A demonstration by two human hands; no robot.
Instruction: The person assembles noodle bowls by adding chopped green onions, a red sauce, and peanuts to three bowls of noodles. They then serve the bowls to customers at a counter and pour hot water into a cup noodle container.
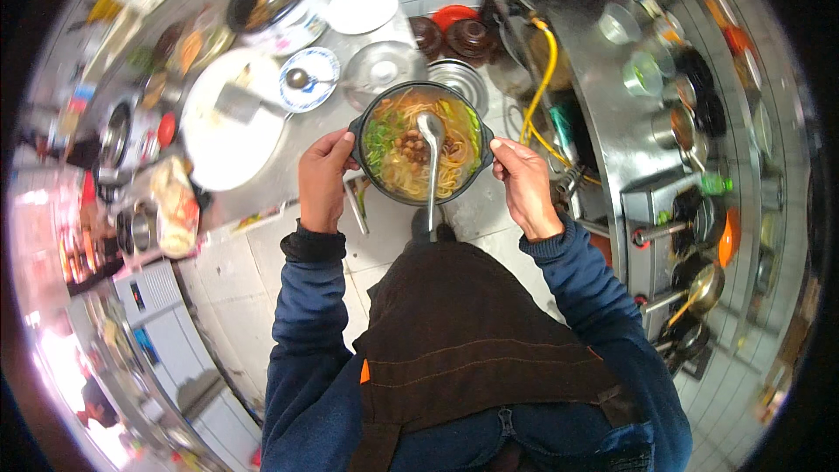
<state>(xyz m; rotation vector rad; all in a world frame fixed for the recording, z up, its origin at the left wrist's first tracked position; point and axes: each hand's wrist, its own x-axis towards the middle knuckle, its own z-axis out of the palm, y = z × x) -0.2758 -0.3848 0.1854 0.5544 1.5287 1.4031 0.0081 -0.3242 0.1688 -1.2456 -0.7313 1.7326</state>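
Observation:
A black two-handled bowl [486, 177] of noodle soup is held up in front of my body, above the floor. My left hand [326, 174] pinches its left handle, thumb on top. On the opposite side, my right hand [524, 180] grips the right handle the same way. Noodles [452, 177], chopped green herbs [379, 137], brown beans or peanuts [411, 144] and leafy greens [464, 119] show in the broth. A metal soup spoon [432, 164] rests in the bowl, its handle reaching over the rim towards me.
To the left, a steel counter bears a round white board [223, 151] with a cleaver [237, 103], a patterned plate [321, 95] and a rice-cooker-like pot [282, 39]. On the right are a steel stove counter [590, 78], a yellow hose [545, 78] and several pans. A white appliance [170, 321] stands lower left.

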